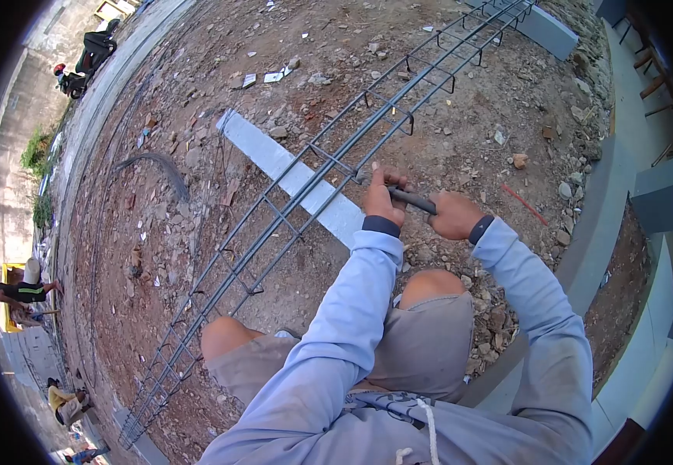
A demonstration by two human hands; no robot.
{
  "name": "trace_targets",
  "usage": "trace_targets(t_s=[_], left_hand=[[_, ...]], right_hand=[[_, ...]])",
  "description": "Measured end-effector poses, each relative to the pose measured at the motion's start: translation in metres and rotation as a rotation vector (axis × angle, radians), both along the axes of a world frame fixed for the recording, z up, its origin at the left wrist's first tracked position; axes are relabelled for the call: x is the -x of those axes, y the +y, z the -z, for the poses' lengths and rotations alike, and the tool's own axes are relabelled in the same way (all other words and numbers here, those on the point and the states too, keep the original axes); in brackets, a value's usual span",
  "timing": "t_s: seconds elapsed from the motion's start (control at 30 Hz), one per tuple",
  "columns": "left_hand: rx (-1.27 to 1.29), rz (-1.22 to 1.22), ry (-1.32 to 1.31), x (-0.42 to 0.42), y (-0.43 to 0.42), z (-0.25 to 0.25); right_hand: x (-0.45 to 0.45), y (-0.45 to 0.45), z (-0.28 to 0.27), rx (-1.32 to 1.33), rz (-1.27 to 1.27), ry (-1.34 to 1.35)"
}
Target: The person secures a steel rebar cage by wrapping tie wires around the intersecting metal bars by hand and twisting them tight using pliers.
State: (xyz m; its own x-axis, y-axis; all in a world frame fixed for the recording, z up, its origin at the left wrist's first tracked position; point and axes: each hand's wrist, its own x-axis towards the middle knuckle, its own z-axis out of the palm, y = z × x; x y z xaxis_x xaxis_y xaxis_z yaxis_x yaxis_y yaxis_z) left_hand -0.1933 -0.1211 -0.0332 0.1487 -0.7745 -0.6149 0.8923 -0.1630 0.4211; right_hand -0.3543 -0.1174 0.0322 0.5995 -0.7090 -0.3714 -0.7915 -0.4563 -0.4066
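A long steel rebar cage (274, 205) runs diagonally past my knees, its bars joined by several square stirrups. My right hand (456, 215) is closed around the end of a dark rod-like tool (418, 201). Further along the same tool, my left hand (384, 200) has its fingers curled around it, thumb raised. The tool's far end reaches the near bar of the cage beside a stirrup; its tip is too small to make out. Under the cage lies a flat grey plank-like support (274, 159), set crosswise.
Rubble and stones cover the dirt ground (220, 178). A second grey support (545, 31) is under the cage's far end. A low wall edge (592, 240) curves along the right. At the left are a parked motorbike (92, 54) and other people (26, 291).
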Motion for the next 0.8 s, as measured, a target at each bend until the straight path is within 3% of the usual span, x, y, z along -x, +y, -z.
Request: trace_targets(t_s=[0.1, 0.2, 0.3, 0.4, 0.43, 0.53, 0.63, 0.8], left_hand=[[-0.005, 0.015, 0.027, 0.006, 0.008, -0.001], [0.065, 0.032, 0.098, 0.006, 0.009, -0.006], [0.081, 0.023, 0.124, 0.005, 0.009, -0.007], [0.044, -0.019, 0.128, 0.006, 0.005, -0.012], [0.028, -0.032, 0.134, 0.007, 0.003, -0.013], [-0.059, -0.043, 0.112, 0.007, -0.006, -0.021], [-0.102, -0.078, 0.131, 0.008, -0.008, -0.031], [-0.128, -0.053, 0.118, 0.007, -0.012, -0.022]], right_hand=[[0.009, -0.026, -0.008, -1.117, 0.396, -0.337], [0.012, -0.027, -0.012, -1.226, 0.419, -0.389], [0.004, -0.017, -0.032, -0.922, 0.482, -0.297], [0.001, 0.016, -0.03, 0.327, 0.094, -0.051], [-0.005, 0.025, -0.048, 0.348, 0.109, -0.013], [-0.013, 0.041, -0.038, 0.884, 0.047, 0.222], [-0.022, 0.036, -0.031, 0.847, 0.189, 0.28], [-0.023, 0.02, -0.034, 0.564, 0.196, 0.309]])
